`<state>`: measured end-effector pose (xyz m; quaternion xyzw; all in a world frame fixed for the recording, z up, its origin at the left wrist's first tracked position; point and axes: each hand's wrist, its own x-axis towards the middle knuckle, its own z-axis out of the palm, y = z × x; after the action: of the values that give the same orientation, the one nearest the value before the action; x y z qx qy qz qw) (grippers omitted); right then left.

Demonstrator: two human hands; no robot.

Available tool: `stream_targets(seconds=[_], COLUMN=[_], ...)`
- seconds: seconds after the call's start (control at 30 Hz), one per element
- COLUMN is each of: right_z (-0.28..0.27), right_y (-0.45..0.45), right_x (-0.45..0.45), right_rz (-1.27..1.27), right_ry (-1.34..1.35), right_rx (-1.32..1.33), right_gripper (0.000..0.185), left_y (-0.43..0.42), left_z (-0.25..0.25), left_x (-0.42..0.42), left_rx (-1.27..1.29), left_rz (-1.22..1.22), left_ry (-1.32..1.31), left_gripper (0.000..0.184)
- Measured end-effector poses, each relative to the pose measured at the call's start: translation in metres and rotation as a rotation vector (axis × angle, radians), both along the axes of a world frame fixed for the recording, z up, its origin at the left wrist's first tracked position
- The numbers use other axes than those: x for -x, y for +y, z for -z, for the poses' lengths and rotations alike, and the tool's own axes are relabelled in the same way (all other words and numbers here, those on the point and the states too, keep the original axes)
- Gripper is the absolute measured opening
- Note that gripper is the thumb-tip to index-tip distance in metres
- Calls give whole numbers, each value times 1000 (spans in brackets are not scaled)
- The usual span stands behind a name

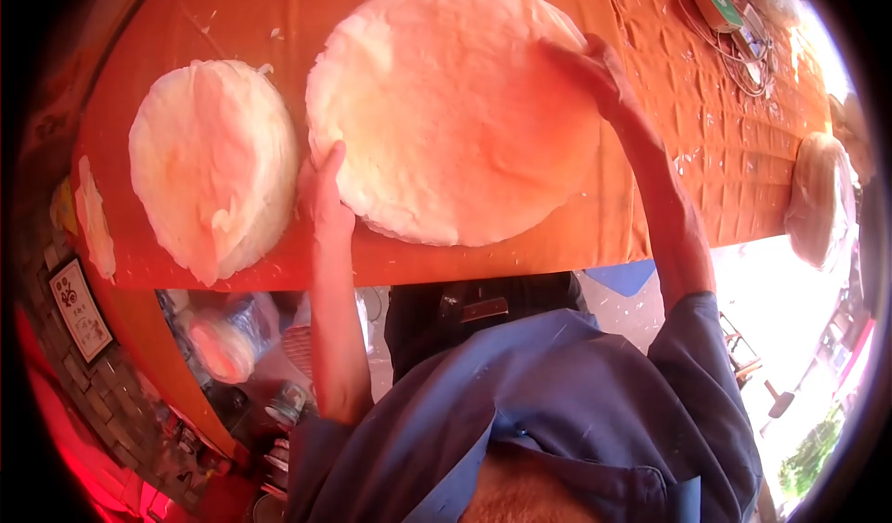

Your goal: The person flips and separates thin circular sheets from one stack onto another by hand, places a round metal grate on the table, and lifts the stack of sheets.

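A large, round, whitish pad [455, 114] with a soft, uneven surface lies on the orange-covered table in front of me; it looks like layered wadding, though its material is not certain. My left hand [327, 189] grips its left edge, thumb on top and the other fingers mostly hidden. At the upper right edge, my right hand [590, 72] holds the rim with fingers reaching over the top. To the left of my left hand sits a smaller, thick pile of similar white material [214, 165], apart from the big pad and showing layers along its side.
The orange table cover [734, 165] is wrinkled on the right, with white scraps. A green-and-white box [717, 7] and cables lie at the back right. A whitish bundle [819, 202] stands at the right end, and a thin white strip [95, 216] at the left edge.
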<state>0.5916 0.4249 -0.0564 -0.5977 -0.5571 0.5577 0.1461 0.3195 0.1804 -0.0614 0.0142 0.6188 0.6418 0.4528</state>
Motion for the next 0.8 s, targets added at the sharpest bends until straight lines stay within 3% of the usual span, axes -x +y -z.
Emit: stream_targets(seconds=[0.1, 0.23, 0.33, 0.37, 0.47, 0.57, 0.67, 0.8], right_z=[-16, -13, -5, 15, -7, 2, 14, 15], right_y=[-8, -42, -34, -31, -21, -6, -7, -3], right_x=[5, 5, -8, -14, -10, -3, 5, 5], right_rz=[5, 49, 18, -12, -102, -18, -109, -124], right_ry=[58, 182, 114, 139, -9, -6, 13, 22], right_rx=[-92, -413, -82, -109, -133, -130, -387, -311], right_gripper=[58, 54, 57, 59, 61, 65, 69, 70], left_y=[-19, -31, -35, -37, -46, -28, -11, -11], left_z=[8, 11, 5, 4, 8, 5, 9, 3], left_x=[-7, 6, 4, 2, -2, -17, -23, -22], left_rx=[25, -48, 6, 58, 68, 104, 132, 195], left_rz=[177, 104, -17, -21, 130, 35, -120, -122], left_ry=[372, 77, 14, 38, 222, 315, 266, 234], left_gripper=[54, 59, 57, 54, 53, 53, 51, 50])
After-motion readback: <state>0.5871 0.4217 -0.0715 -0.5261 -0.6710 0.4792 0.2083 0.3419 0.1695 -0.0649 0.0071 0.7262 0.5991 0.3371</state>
